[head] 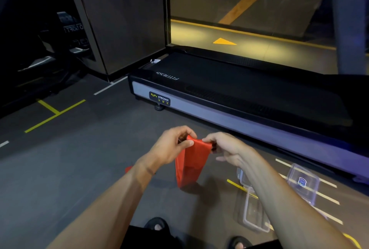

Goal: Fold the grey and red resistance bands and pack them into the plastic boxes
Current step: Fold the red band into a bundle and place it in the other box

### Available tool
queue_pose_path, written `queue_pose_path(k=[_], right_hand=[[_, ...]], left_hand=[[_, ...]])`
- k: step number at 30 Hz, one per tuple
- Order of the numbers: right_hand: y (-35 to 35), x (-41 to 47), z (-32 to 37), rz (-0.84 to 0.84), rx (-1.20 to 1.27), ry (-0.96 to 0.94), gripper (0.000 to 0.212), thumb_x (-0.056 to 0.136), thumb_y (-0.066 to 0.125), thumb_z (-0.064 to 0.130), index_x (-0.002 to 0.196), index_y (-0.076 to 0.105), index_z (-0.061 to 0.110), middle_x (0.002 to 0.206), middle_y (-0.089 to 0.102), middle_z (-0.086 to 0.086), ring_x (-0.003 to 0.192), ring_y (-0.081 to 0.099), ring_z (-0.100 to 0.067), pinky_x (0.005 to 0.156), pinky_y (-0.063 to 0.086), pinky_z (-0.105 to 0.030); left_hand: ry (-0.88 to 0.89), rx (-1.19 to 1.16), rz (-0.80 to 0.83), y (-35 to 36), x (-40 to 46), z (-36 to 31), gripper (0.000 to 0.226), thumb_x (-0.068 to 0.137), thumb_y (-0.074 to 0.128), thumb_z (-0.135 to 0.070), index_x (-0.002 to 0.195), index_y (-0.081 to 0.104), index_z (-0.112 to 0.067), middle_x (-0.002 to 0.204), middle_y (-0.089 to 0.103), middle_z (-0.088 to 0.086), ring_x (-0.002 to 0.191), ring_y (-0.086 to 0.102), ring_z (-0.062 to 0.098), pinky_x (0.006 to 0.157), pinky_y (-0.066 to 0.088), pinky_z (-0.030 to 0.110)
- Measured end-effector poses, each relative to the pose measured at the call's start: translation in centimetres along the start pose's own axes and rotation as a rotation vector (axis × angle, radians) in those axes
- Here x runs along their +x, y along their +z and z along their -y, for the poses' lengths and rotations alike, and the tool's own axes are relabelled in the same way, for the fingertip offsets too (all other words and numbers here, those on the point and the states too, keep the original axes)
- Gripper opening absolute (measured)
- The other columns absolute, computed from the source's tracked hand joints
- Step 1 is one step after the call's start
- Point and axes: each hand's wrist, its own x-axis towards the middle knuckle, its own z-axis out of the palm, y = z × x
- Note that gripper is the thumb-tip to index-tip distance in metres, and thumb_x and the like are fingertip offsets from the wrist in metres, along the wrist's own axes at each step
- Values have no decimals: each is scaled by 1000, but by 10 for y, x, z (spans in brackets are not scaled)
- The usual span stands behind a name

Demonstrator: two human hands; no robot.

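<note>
A red resistance band (189, 164) hangs doubled in front of me, its lower end reaching the dark floor. My left hand (175, 144) pinches its top left corner and my right hand (225, 148) pinches the top right corner, both close together. A small red piece shows on the floor behind my left forearm. At the lower right, a clear plastic box (254, 214) lies on the floor, partly hidden by my right forearm. Another clear plastic piece with a blue label (303, 183) lies beside it. No grey band is visible.
A black and grey treadmill (229, 98) stretches across the floor just beyond my hands. A dark pillar (119, 18) stands at the back left. Yellow and white lines mark the grey floor (69, 158). My sandalled feet (157, 226) show at the bottom edge.
</note>
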Motion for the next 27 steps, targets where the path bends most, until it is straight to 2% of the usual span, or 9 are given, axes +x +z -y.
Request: queue_pose_path(k=[3,6,10,13,15,18,20,23,27], right_hand=[[0,2,-1,4,0,1,10,84,67,28,75,64,24,80,60,1,89,55,-20,90,38,-44],[0,3,-3,-23,-57,-22,13,85,68,31,74,66,24,81,62,3,89,57,-18,85,38,-41],[-3,3,-4,-24,-228,-198,21,91,65,32,72,61,24,76,58,3,79,52,-16,72,35,-35],[-5,2,-3,4,-347,-344,21,96,65,33,86,73,16,89,72,9,88,63,-11,85,46,-30],[-5,3,-5,41,-394,-451,15,96,68,33,97,77,21,93,75,8,89,66,-7,91,50,-31],[-6,6,-9,-55,-583,-596,6,91,71,31,90,76,28,81,74,10,77,67,-5,82,55,-38],[-8,6,-7,-126,-659,-646,6,90,70,32,88,76,31,82,74,13,81,67,-3,81,54,-34],[-9,2,-2,-111,-685,-683,7,92,71,28,90,78,26,89,72,11,83,63,-1,79,47,-25],[-9,1,1,-115,-687,-668,10,92,73,25,85,79,21,84,71,10,77,63,-3,73,44,-22]], left_hand=[[96,202,-49,0,-1,-1,13,94,70,-20,97,68,-32,89,58,-12,86,56,7,84,44,28],[133,212,-45,1,-1,0,16,97,67,-22,94,62,-36,100,54,-15,102,54,9,99,42,30],[112,202,-31,0,2,-2,14,96,66,-19,92,61,-32,95,58,-16,92,59,6,90,48,29],[67,149,-19,-1,2,-1,13,95,68,-17,92,65,-30,90,65,-15,84,60,0,83,47,25],[32,84,-4,0,3,0,15,93,70,-20,89,67,-34,86,69,-15,82,63,0,83,50,27],[-18,-89,9,1,3,0,13,89,71,-25,88,72,-38,86,74,-13,83,69,7,86,55,35],[-29,-181,1,1,2,0,13,90,73,-19,91,74,-32,87,75,-8,83,69,10,87,55,37],[-44,-290,-15,1,2,0,14,90,76,-6,94,73,-19,78,69,-5,76,63,11,78,51,29],[-38,-392,-38,1,0,-3,17,85,78,-11,89,73,-27,77,65,5,75,57,19,75,46,34]])
